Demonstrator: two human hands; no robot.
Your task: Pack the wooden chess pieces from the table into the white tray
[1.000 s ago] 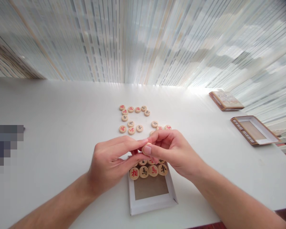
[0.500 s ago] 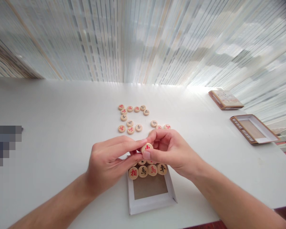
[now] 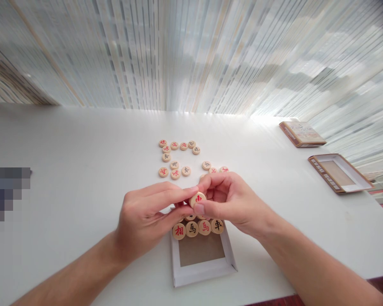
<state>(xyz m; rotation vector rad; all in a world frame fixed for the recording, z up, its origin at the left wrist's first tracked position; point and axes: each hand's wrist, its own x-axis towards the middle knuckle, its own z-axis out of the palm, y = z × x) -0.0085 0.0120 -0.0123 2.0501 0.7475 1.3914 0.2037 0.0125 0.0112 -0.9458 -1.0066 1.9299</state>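
Both hands meet over a white cardboard box tray (image 3: 204, 276). Between their fingertips is a round wooden Chinese chess piece (image 3: 197, 198) with a red character. My left hand (image 3: 153, 208) pinches its left side with thumb and fingers. My right hand (image 3: 230, 202) grips the right side, thumb pressed on the near edge and fingers curled behind. Below the hands, a row of pieces lies in the tray: a red one (image 3: 179, 231), a black one (image 3: 192, 228), another red (image 3: 204, 227) and another black (image 3: 217, 225). More pieces behind that row are partly hidden by my fingers.
Several loose pieces (image 3: 175, 174) with red or black characters lie on the white table (image 3: 83, 170) beyond the hands. At the right are a closed-looking printed box (image 3: 303, 134) and an open brown-sided lid (image 3: 338, 172). A striped curtain (image 3: 178, 55) hangs along the far edge.
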